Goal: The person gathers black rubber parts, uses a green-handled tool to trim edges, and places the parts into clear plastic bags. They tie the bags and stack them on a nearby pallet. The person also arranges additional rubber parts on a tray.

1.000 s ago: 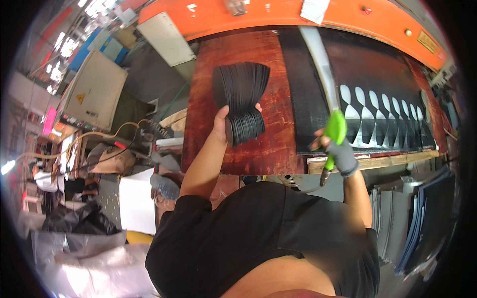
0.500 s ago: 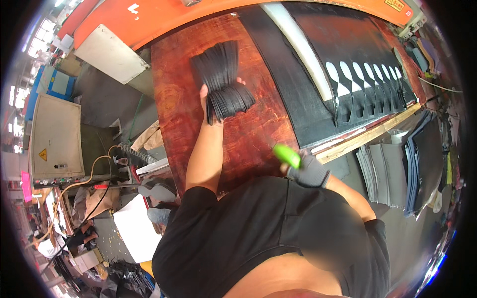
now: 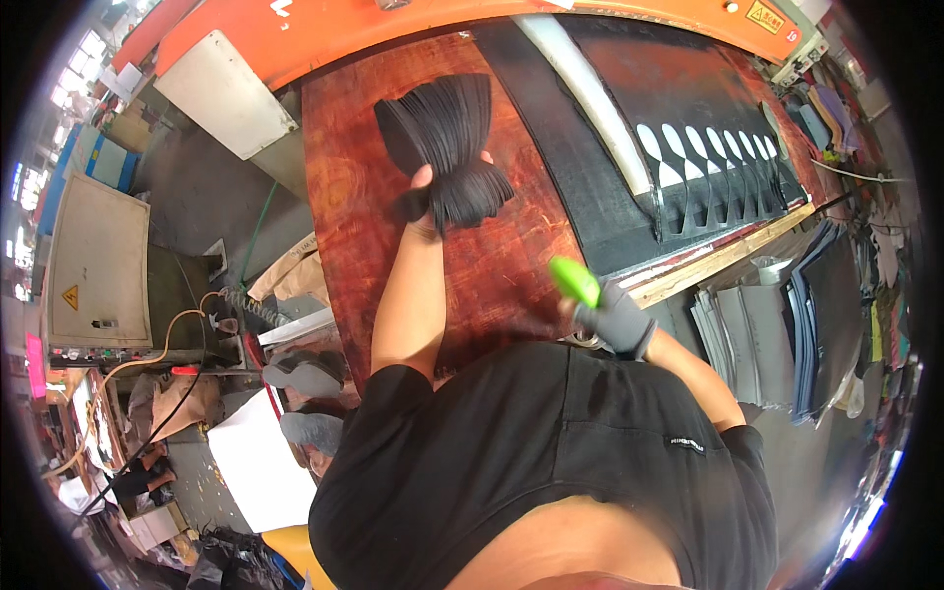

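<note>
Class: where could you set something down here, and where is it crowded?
The red board is bare left of the black stack and between stack and green tool. Right of the white strip, white shapes crowd the near side of the black mat.

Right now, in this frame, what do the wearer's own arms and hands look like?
Short black sleeves leave both forearms bare. The left hand, partly hidden, shows no glove; the right hand wears a grey glove with at least one fingertip exposed.
</note>
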Demonstrator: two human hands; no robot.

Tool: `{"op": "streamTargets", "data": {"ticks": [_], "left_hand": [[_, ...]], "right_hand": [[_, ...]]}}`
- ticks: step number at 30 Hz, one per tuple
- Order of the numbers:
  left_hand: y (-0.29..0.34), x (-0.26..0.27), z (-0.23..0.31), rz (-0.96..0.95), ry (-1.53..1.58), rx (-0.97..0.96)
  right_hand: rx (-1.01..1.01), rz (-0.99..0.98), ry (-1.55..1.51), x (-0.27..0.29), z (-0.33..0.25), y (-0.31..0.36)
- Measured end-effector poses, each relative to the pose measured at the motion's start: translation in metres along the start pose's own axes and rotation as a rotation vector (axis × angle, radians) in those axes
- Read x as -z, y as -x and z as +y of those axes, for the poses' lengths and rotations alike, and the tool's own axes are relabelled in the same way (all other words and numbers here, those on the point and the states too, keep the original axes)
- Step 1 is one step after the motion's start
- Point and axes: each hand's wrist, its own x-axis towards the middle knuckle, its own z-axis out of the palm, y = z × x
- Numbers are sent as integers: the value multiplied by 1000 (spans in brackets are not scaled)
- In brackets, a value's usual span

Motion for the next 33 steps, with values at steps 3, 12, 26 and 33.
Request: {"op": "streamTargets", "data": {"ticks": [3, 12, 26, 33], "left_hand": [[3, -6, -4, -31, -167, -49], [6, -29, -8, -78, -237, 53], [4, -17, -16, -106, -168, 158], [2, -21, -10, -107, -251, 112]], "right_hand": [[171, -75, -79, -2, 6, 2], [-76, -4, -69, 16, -8, 15], [4, 18, -421, 12, 17, -2], [49, 63, -131, 11, 15, -7]]}}
